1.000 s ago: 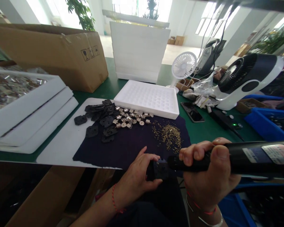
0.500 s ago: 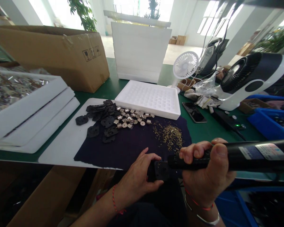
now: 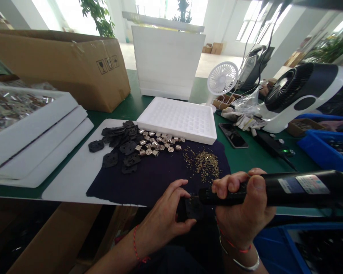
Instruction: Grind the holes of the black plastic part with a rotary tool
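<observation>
My left hand (image 3: pixel 162 215) pinches a small black square plastic part (image 3: pixel 192 207) just below the table's front edge. My right hand (image 3: pixel 246 213) is wrapped round a black electric screwdriver (image 3: pixel 288 188), whose tip touches the part's top. On the dark cloth (image 3: pixel 160 173) ahead lie a pile of black plastic plates (image 3: pixel 120 146), several small silver metal cylinders (image 3: pixel 156 142) and a scatter of tiny brass screws (image 3: pixel 205 163).
A white foam grid tray (image 3: pixel 178 120) sits behind the cloth, with a stack of white foam trays (image 3: pixel 167 62) farther back. A cardboard box (image 3: pixel 60 64) and white trays (image 3: pixel 37 137) stand left. A phone (image 3: pixel 233 135), two fans (image 3: pixel 300 95) and blue bins (image 3: pixel 326 150) stand right.
The screwdriver and my right hand have shifted slightly left toward the part. My left hand's fingers have adjusted round the part.
</observation>
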A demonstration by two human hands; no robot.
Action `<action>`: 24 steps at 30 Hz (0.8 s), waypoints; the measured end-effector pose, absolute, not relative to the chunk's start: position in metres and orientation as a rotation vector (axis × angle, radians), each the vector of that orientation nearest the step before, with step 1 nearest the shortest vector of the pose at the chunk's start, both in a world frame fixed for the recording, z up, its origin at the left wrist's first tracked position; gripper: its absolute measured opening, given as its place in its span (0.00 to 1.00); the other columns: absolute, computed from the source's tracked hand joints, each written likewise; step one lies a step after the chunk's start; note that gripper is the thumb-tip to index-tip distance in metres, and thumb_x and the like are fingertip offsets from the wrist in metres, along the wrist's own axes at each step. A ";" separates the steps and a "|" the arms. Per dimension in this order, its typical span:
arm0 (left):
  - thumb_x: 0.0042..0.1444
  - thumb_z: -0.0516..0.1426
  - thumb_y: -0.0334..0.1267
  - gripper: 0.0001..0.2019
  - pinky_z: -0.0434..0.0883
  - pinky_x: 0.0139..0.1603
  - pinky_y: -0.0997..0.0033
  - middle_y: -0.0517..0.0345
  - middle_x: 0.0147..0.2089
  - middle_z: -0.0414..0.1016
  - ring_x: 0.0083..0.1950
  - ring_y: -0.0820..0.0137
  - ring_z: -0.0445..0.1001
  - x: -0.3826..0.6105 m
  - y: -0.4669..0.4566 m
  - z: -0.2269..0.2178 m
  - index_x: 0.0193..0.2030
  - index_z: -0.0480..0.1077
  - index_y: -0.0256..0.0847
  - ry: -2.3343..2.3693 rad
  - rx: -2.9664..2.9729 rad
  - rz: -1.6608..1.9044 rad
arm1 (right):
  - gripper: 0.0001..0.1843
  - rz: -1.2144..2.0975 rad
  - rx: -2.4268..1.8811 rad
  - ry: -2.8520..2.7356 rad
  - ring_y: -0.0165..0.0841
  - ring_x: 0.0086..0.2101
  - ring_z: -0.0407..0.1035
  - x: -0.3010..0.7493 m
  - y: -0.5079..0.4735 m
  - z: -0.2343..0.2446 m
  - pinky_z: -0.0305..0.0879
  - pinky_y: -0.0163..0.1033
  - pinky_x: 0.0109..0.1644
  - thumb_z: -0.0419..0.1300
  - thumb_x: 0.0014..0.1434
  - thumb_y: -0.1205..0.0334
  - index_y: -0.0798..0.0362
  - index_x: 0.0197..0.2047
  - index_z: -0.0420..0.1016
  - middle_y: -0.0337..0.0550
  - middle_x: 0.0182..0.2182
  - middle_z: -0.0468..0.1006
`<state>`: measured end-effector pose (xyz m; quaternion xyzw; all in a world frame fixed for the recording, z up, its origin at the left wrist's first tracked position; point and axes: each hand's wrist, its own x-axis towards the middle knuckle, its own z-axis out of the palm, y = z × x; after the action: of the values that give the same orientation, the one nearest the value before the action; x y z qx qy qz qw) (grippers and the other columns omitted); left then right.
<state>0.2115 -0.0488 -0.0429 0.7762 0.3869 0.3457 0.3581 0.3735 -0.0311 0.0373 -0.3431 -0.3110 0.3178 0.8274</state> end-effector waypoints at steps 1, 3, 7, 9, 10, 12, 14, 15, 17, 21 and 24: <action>0.49 0.71 0.22 0.32 0.73 0.73 0.41 0.41 0.72 0.66 0.74 0.48 0.69 0.212 -0.049 -0.043 0.57 0.66 0.45 0.996 2.007 0.894 | 0.12 0.672 -0.734 -0.661 0.27 0.17 0.64 0.374 -0.031 0.037 0.70 0.35 0.23 0.71 0.66 0.56 0.50 0.43 0.73 0.28 0.22 0.71; 0.49 0.70 0.21 0.31 0.74 0.72 0.41 0.41 0.72 0.67 0.74 0.49 0.70 0.212 -0.049 -0.044 0.57 0.66 0.45 0.992 2.010 0.895 | 0.12 0.662 -0.744 -0.661 0.27 0.17 0.64 0.374 -0.031 0.038 0.69 0.35 0.22 0.71 0.65 0.55 0.50 0.43 0.73 0.28 0.22 0.70; 0.49 0.71 0.23 0.34 0.74 0.72 0.41 0.41 0.73 0.67 0.74 0.48 0.70 0.211 -0.048 -0.045 0.60 0.64 0.46 0.988 2.009 0.907 | 0.12 0.640 -0.735 -0.660 0.27 0.16 0.64 0.376 -0.032 0.042 0.69 0.35 0.22 0.71 0.65 0.56 0.50 0.43 0.72 0.28 0.22 0.71; 0.50 0.71 0.23 0.39 0.71 0.75 0.38 0.43 0.73 0.68 0.73 0.49 0.70 0.211 -0.048 -0.044 0.65 0.61 0.48 0.977 2.029 0.915 | 0.11 0.637 -0.716 -0.671 0.27 0.16 0.64 0.376 -0.033 0.044 0.68 0.35 0.22 0.71 0.66 0.57 0.50 0.43 0.73 0.28 0.22 0.71; 0.50 0.71 0.23 0.42 0.69 0.76 0.36 0.44 0.72 0.70 0.72 0.49 0.72 0.211 -0.048 -0.044 0.68 0.59 0.49 0.970 2.045 0.915 | 0.11 0.639 -0.708 -0.676 0.27 0.17 0.64 0.375 -0.034 0.045 0.69 0.36 0.22 0.70 0.66 0.57 0.50 0.44 0.73 0.28 0.22 0.71; 0.51 0.71 0.24 0.45 0.66 0.78 0.33 0.47 0.68 0.75 0.70 0.50 0.75 0.212 -0.047 -0.044 0.70 0.56 0.50 0.959 2.072 0.916 | 0.10 0.649 -0.700 -0.686 0.27 0.17 0.64 0.374 -0.034 0.045 0.69 0.36 0.23 0.70 0.66 0.57 0.50 0.44 0.73 0.28 0.22 0.72; 0.51 0.71 0.25 0.44 0.64 0.79 0.33 0.50 0.65 0.78 0.68 0.50 0.77 0.212 -0.047 -0.044 0.70 0.56 0.50 0.960 2.079 0.916 | 0.10 0.651 -0.699 -0.701 0.27 0.17 0.64 0.372 -0.033 0.044 0.70 0.36 0.22 0.70 0.67 0.58 0.50 0.44 0.73 0.28 0.22 0.71; 0.51 0.72 0.25 0.44 0.65 0.79 0.33 0.50 0.64 0.79 0.68 0.49 0.78 0.212 -0.047 -0.044 0.69 0.56 0.49 0.962 2.079 0.918 | 0.10 0.650 -0.699 -0.707 0.27 0.17 0.64 0.371 -0.033 0.044 0.69 0.36 0.22 0.70 0.67 0.58 0.50 0.44 0.73 0.28 0.22 0.71; 0.50 0.72 0.25 0.43 0.65 0.79 0.33 0.50 0.63 0.80 0.68 0.49 0.77 0.212 -0.046 -0.043 0.68 0.58 0.49 0.967 2.074 0.919 | 0.10 0.652 -0.697 -0.720 0.27 0.17 0.64 0.371 -0.032 0.042 0.69 0.36 0.22 0.69 0.67 0.58 0.51 0.44 0.73 0.28 0.22 0.71; 0.50 0.73 0.25 0.42 0.65 0.79 0.33 0.51 0.62 0.80 0.68 0.49 0.78 0.213 -0.046 -0.042 0.66 0.59 0.48 0.968 2.067 0.927 | 0.09 0.663 -0.700 -0.734 0.28 0.17 0.65 0.370 -0.032 0.039 0.70 0.36 0.23 0.69 0.68 0.60 0.51 0.44 0.73 0.29 0.22 0.71; 0.49 0.74 0.24 0.42 0.66 0.79 0.33 0.52 0.60 0.81 0.66 0.50 0.79 0.214 -0.046 -0.042 0.65 0.60 0.47 0.963 2.072 0.948 | 0.09 0.653 -0.705 -0.739 0.27 0.17 0.65 0.369 -0.032 0.041 0.70 0.36 0.22 0.69 0.67 0.59 0.51 0.44 0.73 0.29 0.22 0.72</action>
<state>0.2141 -0.0462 -0.0417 0.7914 0.3679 0.3619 0.3277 0.3694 -0.0325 0.0406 -0.3315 -0.3474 0.3069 0.8217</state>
